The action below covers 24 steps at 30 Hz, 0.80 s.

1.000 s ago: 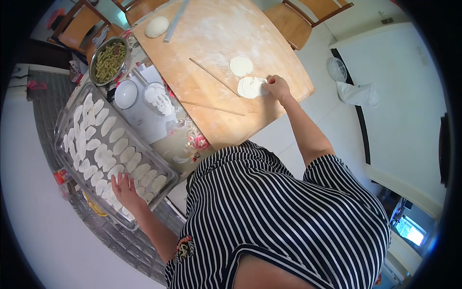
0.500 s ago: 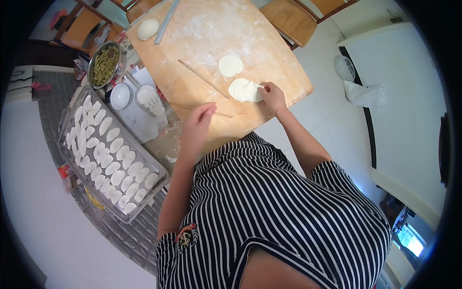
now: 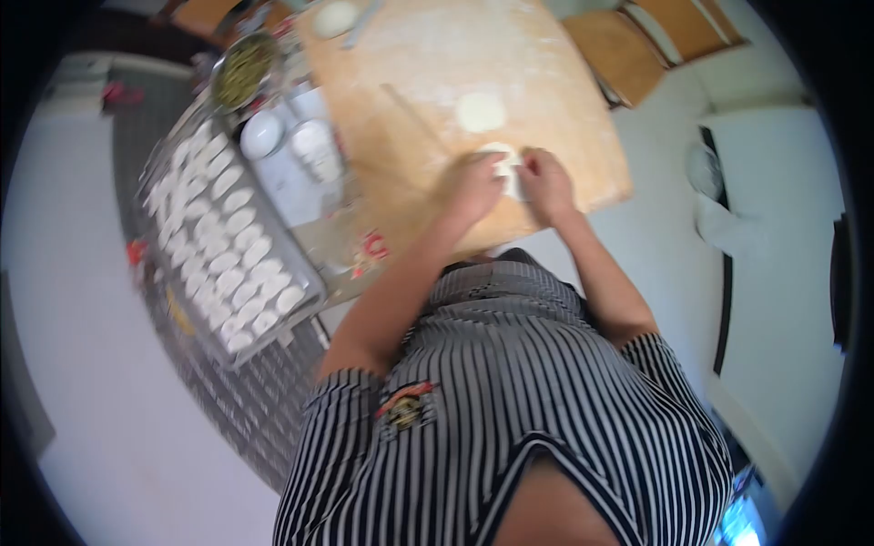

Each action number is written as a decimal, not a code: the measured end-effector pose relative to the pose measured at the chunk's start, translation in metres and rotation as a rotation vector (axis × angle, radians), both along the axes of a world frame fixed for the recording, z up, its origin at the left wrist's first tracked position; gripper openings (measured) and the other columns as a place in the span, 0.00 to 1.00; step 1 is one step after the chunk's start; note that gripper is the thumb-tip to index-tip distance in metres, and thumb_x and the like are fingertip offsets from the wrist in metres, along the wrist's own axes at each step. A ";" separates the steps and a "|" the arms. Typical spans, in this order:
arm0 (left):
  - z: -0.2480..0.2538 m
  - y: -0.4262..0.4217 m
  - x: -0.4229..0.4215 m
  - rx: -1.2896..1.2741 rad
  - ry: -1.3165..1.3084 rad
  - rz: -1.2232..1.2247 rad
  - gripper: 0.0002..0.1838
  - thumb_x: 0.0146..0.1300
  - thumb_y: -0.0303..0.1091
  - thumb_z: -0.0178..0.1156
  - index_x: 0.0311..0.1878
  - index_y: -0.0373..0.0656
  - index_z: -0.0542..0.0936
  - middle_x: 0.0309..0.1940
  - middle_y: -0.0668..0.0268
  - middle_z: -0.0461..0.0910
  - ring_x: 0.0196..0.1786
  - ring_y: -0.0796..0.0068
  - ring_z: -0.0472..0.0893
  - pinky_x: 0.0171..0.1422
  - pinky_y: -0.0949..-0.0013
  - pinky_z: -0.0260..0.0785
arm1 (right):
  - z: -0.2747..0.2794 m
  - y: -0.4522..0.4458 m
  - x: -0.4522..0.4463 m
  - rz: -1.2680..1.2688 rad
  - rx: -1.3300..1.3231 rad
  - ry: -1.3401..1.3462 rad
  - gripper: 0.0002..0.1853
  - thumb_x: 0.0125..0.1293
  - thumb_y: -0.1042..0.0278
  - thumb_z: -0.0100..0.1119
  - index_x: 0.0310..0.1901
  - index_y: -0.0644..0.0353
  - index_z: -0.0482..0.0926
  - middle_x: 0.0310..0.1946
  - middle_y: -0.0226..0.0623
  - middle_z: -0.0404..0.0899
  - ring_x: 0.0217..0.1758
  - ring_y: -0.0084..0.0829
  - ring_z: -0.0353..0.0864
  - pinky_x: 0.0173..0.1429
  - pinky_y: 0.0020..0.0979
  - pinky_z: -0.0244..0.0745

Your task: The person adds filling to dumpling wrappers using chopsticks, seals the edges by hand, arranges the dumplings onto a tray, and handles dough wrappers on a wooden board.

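Round dough wrappers (image 3: 500,149) lie near the front of the floured wooden board (image 3: 382,191), partly covered by my hands. My left hand (image 3: 475,189) has its fingers closed at the left side of the wrappers. From the right, my right hand (image 3: 548,188) pinches the wrappers' edge, close to the left fingertips. Motion blur hides the exact grip. Just beyond them a single flat dough wrapper (image 3: 481,112) lies apart. To the left, a thin wooden stick (image 3: 411,111) rests slantwise on the board.
Left of the board stands a large tray (image 3: 305,305) with rows of floured dumplings. Behind it are a metal bowl (image 3: 269,64) of green filling, a white bowl (image 3: 262,135) and a dish of flour (image 3: 317,150). A dough ball (image 3: 336,18) and flat bar (image 3: 365,25) lie far left.
My left hand has moved right from the board's left front to the wrappers, meeting my right hand. The view has shifted, so the board appears farther right and higher.
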<state>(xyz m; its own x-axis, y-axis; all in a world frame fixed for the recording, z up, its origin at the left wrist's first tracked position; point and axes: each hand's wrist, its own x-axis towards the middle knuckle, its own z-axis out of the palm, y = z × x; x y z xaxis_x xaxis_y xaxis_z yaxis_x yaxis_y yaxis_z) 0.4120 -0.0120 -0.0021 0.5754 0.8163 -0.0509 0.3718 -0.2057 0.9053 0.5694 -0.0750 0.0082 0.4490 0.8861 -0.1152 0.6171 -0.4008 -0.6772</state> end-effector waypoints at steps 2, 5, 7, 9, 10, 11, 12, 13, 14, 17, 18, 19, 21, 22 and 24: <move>0.016 -0.001 0.004 0.067 0.099 0.030 0.22 0.59 0.26 0.62 0.58 0.42 0.79 0.52 0.52 0.80 0.49 0.57 0.82 0.56 0.60 0.75 | -0.001 0.002 0.001 0.051 0.015 0.014 0.06 0.62 0.65 0.60 0.35 0.58 0.77 0.32 0.43 0.80 0.35 0.43 0.79 0.42 0.40 0.74; 0.007 -0.006 0.014 0.116 0.116 0.147 0.20 0.58 0.31 0.64 0.56 0.47 0.81 0.51 0.59 0.80 0.55 0.56 0.78 0.61 0.59 0.70 | 0.004 -0.005 -0.001 0.130 0.103 0.175 0.07 0.64 0.66 0.62 0.34 0.59 0.76 0.32 0.41 0.77 0.33 0.36 0.77 0.40 0.35 0.74; 0.002 -0.008 0.018 0.150 0.164 0.188 0.17 0.57 0.32 0.65 0.51 0.48 0.83 0.49 0.60 0.79 0.55 0.58 0.77 0.60 0.59 0.70 | 0.009 -0.011 0.000 0.280 0.275 0.094 0.05 0.64 0.70 0.63 0.35 0.60 0.77 0.34 0.39 0.76 0.35 0.32 0.77 0.41 0.32 0.74; 0.000 -0.009 0.018 0.282 0.263 0.139 0.12 0.55 0.33 0.66 0.44 0.47 0.84 0.46 0.62 0.79 0.55 0.60 0.77 0.57 0.58 0.70 | 0.019 -0.016 0.002 0.392 0.361 -0.017 0.04 0.64 0.72 0.63 0.35 0.60 0.77 0.36 0.38 0.77 0.36 0.30 0.77 0.42 0.30 0.75; -0.001 -0.009 0.018 0.289 0.267 0.165 0.12 0.55 0.33 0.66 0.44 0.47 0.84 0.46 0.62 0.79 0.55 0.60 0.77 0.57 0.58 0.70 | 0.017 -0.020 0.005 0.320 0.232 0.105 0.04 0.64 0.73 0.63 0.37 0.60 0.78 0.36 0.37 0.77 0.37 0.29 0.77 0.43 0.29 0.74; -0.001 -0.009 0.017 0.268 0.241 0.148 0.11 0.54 0.34 0.66 0.42 0.47 0.84 0.45 0.63 0.79 0.54 0.60 0.77 0.57 0.58 0.71 | 0.013 -0.022 0.009 0.243 0.097 0.223 0.04 0.65 0.73 0.62 0.40 0.60 0.78 0.37 0.35 0.78 0.37 0.28 0.77 0.44 0.28 0.74; -0.001 -0.010 0.017 0.247 0.212 0.128 0.09 0.54 0.35 0.66 0.39 0.47 0.83 0.44 0.63 0.79 0.54 0.61 0.77 0.56 0.58 0.71 | 0.009 -0.022 0.011 0.262 0.102 0.223 0.04 0.65 0.73 0.62 0.40 0.60 0.78 0.37 0.35 0.78 0.37 0.28 0.77 0.44 0.28 0.74; 0.000 -0.011 0.017 0.251 0.213 0.144 0.09 0.54 0.35 0.66 0.39 0.47 0.83 0.44 0.63 0.79 0.54 0.61 0.77 0.56 0.58 0.71 | 0.007 -0.021 0.012 0.229 0.098 0.311 0.07 0.65 0.74 0.62 0.43 0.60 0.78 0.37 0.34 0.78 0.37 0.27 0.77 0.45 0.27 0.74; 0.001 -0.012 0.017 0.283 0.211 0.133 0.09 0.54 0.35 0.66 0.39 0.46 0.83 0.43 0.62 0.79 0.53 0.60 0.78 0.55 0.57 0.71 | 0.006 -0.020 0.014 0.192 0.091 0.399 0.10 0.65 0.74 0.62 0.47 0.60 0.78 0.38 0.33 0.79 0.38 0.26 0.76 0.46 0.26 0.74; 0.007 -0.017 0.019 0.206 0.192 0.111 0.10 0.56 0.35 0.65 0.40 0.44 0.83 0.42 0.60 0.81 0.51 0.57 0.80 0.54 0.56 0.72 | 0.006 -0.016 0.009 0.315 0.173 0.179 0.15 0.66 0.73 0.62 0.54 0.59 0.76 0.40 0.32 0.79 0.38 0.22 0.75 0.45 0.24 0.73; 0.009 -0.018 0.021 0.096 0.173 0.094 0.10 0.58 0.34 0.64 0.41 0.43 0.83 0.41 0.58 0.83 0.49 0.56 0.81 0.53 0.56 0.73 | 0.004 -0.016 0.010 0.317 0.176 0.180 0.15 0.66 0.73 0.62 0.54 0.59 0.76 0.40 0.32 0.79 0.38 0.22 0.75 0.45 0.24 0.73; 0.004 -0.020 0.023 0.099 0.174 0.096 0.10 0.58 0.34 0.64 0.41 0.43 0.83 0.41 0.58 0.83 0.49 0.56 0.81 0.53 0.56 0.73 | 0.002 -0.017 0.012 0.289 0.121 0.210 0.15 0.66 0.73 0.62 0.54 0.59 0.77 0.40 0.31 0.79 0.38 0.20 0.74 0.45 0.24 0.72; -0.007 -0.023 0.026 -0.067 0.055 0.112 0.10 0.61 0.35 0.63 0.43 0.41 0.82 0.40 0.56 0.84 0.43 0.58 0.84 0.50 0.58 0.75 | -0.001 -0.019 0.019 0.263 0.070 0.240 0.15 0.66 0.72 0.62 0.55 0.59 0.78 0.39 0.30 0.79 0.39 0.19 0.73 0.45 0.23 0.72; -0.006 -0.021 0.025 -0.066 0.055 0.114 0.10 0.61 0.35 0.63 0.43 0.41 0.82 0.40 0.56 0.84 0.43 0.58 0.84 0.50 0.58 0.75 | 0.000 -0.021 0.023 0.233 -0.035 0.334 0.13 0.68 0.73 0.60 0.53 0.61 0.78 0.39 0.28 0.80 0.40 0.18 0.74 0.48 0.23 0.71; -0.003 -0.016 0.020 -0.314 -0.014 0.147 0.11 0.65 0.37 0.62 0.43 0.39 0.80 0.38 0.57 0.85 0.39 0.67 0.84 0.45 0.63 0.77 | 0.001 -0.025 0.027 0.206 -0.136 0.426 0.10 0.71 0.73 0.58 0.51 0.63 0.78 0.39 0.26 0.80 0.42 0.17 0.74 0.51 0.23 0.71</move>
<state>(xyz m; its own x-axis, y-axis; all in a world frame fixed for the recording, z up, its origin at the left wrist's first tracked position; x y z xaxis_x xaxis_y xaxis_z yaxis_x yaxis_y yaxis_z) 0.4325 -0.0283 -0.0050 0.4552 0.8362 -0.3058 0.3639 0.1387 0.9210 0.5966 -0.1003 0.0091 0.1539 0.9155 -0.3716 0.3723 -0.4021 -0.8365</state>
